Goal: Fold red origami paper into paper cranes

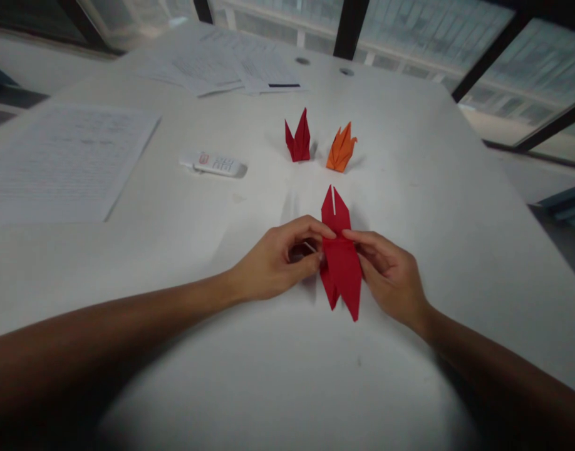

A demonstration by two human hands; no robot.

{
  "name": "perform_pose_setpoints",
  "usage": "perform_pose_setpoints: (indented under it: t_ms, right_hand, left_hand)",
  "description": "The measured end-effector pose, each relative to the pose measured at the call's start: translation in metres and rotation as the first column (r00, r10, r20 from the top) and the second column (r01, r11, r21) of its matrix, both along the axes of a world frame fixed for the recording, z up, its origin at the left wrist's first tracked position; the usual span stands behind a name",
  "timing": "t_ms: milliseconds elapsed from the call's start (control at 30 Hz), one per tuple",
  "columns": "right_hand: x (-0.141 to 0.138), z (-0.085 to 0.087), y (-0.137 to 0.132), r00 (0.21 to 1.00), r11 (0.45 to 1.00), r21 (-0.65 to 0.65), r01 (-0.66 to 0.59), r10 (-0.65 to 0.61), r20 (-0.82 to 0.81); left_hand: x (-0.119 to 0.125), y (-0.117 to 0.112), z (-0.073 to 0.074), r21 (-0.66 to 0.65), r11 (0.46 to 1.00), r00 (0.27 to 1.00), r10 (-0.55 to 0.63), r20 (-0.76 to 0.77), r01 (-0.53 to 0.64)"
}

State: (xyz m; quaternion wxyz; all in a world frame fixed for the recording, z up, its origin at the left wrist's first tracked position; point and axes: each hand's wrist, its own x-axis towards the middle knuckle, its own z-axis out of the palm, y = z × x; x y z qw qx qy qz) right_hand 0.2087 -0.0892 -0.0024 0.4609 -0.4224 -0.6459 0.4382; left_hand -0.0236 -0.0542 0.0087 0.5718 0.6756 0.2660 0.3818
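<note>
- The red paper (pixel 346 269) is near the middle of the table (pixel 269 388), between both hands; whether it touches the tabletop, I cannot tell.
- Two narrow points, split by a slit, aim at twelve o'clock; two more, uneven in reach, aim near six.
- A crosswise fold lies between the fingertips.
- The left hand (pixel 280 257), at nine o'clock, pinches the paper — index tip by the fold, thumb at the edge.
- The right hand (pixel 388 269), at three o'clock, grips it likewise — index tip by the fold, thumb at the edge.
- From the paper, the red figure (pixel 299 139) stands at eleven o'clock, the orange figure (pixel 341 149) at twelve; the two are near each other, apart.
- A white stick (pixel 217 164) with print lies at ten.
- A printed sheet (pixel 66 166) lies between nine and ten.
- More papers (pixel 222 59) overlap, farther off, at eleven.
</note>
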Motion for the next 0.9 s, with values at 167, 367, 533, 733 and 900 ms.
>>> perform_pose_setpoints:
  t_ms: [167,367,533,733,900]
  right_hand:
    - [-0.001,0.001,0.002,0.997,0.996,0.083,0.017,-0.023,0.070]
    - [-0.005,0.005,0.001,0.997,0.997,-0.016,0.075,-0.075,0.027]
    - [-0.011,0.005,0.001,0.982,0.979,-0.185,0.087,-0.115,-0.147]
    - [-0.010,0.006,0.004,0.987,0.968,-0.250,0.011,-0.050,-0.151]
    - [-0.011,0.006,0.004,0.988,0.967,-0.254,-0.016,-0.025,-0.155]
  left_hand:
    - [0.002,0.001,-0.001,-0.022,0.999,0.999,0.043,-0.031,-0.043]
    - [0.007,-0.002,0.003,-0.051,0.996,0.993,0.074,-0.086,-0.079]
    - [0.010,-0.007,0.003,-0.064,0.993,0.993,0.092,-0.080,-0.097]
    - [0.011,-0.008,0.004,-0.200,0.975,0.995,0.100,-0.015,-0.101]
    - [0.012,-0.007,0.004,-0.192,0.974,0.992,0.106,-0.068,-0.118]
